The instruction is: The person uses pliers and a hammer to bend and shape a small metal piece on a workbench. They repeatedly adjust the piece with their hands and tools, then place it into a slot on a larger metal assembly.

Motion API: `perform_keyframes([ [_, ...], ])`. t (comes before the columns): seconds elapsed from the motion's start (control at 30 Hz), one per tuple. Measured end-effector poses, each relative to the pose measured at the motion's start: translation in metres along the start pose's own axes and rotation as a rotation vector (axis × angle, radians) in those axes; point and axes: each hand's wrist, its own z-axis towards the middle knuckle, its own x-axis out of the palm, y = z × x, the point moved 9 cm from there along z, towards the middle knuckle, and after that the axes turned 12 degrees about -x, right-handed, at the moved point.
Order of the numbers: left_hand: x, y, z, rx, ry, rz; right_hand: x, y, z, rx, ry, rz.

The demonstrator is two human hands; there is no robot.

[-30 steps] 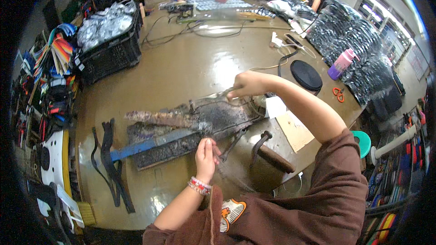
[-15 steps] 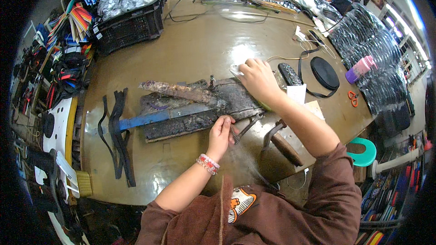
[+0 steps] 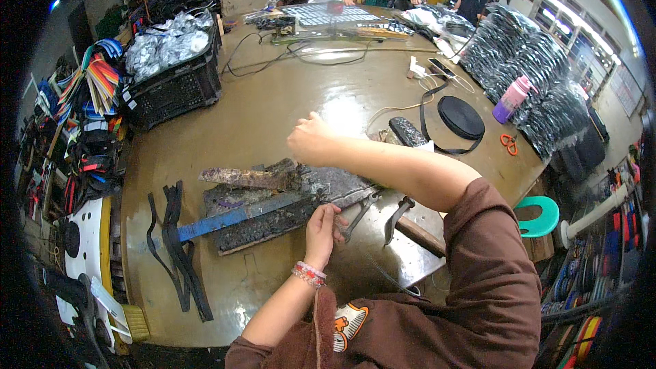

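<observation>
My left hand [image 3: 321, 234] is closed, its fingers curled at the near edge of a worn, dark metal fixture [image 3: 342, 184]; whatever they hold is hidden. Just right of those fingers lies a grey wrench-like metal tool [image 3: 361, 219]. My right hand [image 3: 309, 141] is closed in a fist above the far side of the fixture, and its contents cannot be seen. A blue metal bar [image 3: 225, 224] runs left from the fixture, between a rusty, crusted strip [image 3: 249, 178] and a rough black pad [image 3: 263, 230]. Black straps [image 3: 181, 253] lie across the bar's left end.
A curved metal hook [image 3: 398, 219] and wooden handle [image 3: 420, 236] lie to the right. Further right are a black webbing roll [image 3: 461, 117], orange scissors [image 3: 509, 143] and a pink-purple bottle [image 3: 511, 101]. A black crate [image 3: 174, 92] stands far left; people work beyond the table.
My right hand has swung left across the fixture and closed into a fist. The coiled spring seen by my left fingers no longer shows. The view has tilted up.
</observation>
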Motion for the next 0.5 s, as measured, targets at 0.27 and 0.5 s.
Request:
perform_keyframes([
  [0.27,-0.001,0.000,0.002,0.037,0.004,0.002,-0.019,0.010,-0.001,-0.021,-0.173,-0.098],
  [0.5,-0.001,0.000,0.002,0.039,0.017,-0.020,-0.020,0.013,0.001,-0.102,-0.114,-0.118],
])
